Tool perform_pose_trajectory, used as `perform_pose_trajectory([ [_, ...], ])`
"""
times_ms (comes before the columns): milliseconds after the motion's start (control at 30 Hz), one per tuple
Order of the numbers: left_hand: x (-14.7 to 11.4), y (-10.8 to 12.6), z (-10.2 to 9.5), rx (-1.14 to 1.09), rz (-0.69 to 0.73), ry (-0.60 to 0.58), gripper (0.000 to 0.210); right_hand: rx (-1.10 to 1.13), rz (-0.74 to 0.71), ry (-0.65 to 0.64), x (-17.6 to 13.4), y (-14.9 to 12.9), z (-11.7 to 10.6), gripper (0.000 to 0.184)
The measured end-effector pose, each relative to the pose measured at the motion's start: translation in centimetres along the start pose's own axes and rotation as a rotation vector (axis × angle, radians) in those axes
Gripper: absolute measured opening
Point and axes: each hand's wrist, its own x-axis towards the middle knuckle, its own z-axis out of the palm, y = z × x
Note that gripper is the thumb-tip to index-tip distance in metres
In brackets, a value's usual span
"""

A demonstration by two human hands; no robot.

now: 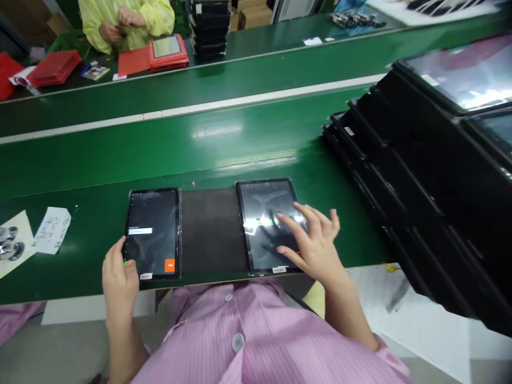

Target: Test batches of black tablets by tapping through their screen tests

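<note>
Two dark tablets lie on the green bench in front of me. On the left tablet (pixel 154 240) the screen is lit, with a white box and an orange square in the lower right corner. My left hand (pixel 121 274) is at its lower left edge, thumb at the corner and fingers along the side, not wrapped round it. Over the right tablet (pixel 260 245), which shows a small green patch among reflections, my right hand (pixel 314 237) spreads its fingers. I cannot tell which fingertips touch the glass. A dark mat (pixel 212 229) lies between the tablets.
Tall stacks of black trays (pixel 420 176) with tablets on top rise at the right. A handwritten paper (pixel 53 229) lies at the left. Behind a white strip (pixel 240 101), a person in yellow sleeves (pixel 156 18) works beside red sheets (pixel 136 61) and stacked black trays (pixel 210 26).
</note>
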Motion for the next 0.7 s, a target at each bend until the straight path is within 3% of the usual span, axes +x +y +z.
perform_pose_trajectory([
  [100,0.2,0.2,0.0,-0.002,0.009,0.006,0.064,0.087,0.045,0.113,-0.2,1.0,0.0,0.070],
  [200,0.5,0.4,0.0,0.001,0.009,0.004,0.064,0.257,0.117,0.165,-0.4,3.1,1.5,0.073],
  [433,0.7,0.9,-0.1,0.033,-0.042,-0.074,0.073,0.961,0.434,0.233,-0.2,7.0,6.2,0.081],
  [567,0.6,0.4,-0.9,-0.092,-0.092,-0.087,0.082,1.188,0.493,0.249,0.2,6.5,5.7,0.080],
  [700,0.3,-0.9,-1.5,-0.196,-0.118,-0.160,0.094,1.279,0.562,0.304,0.6,5.4,4.7,0.075],
])
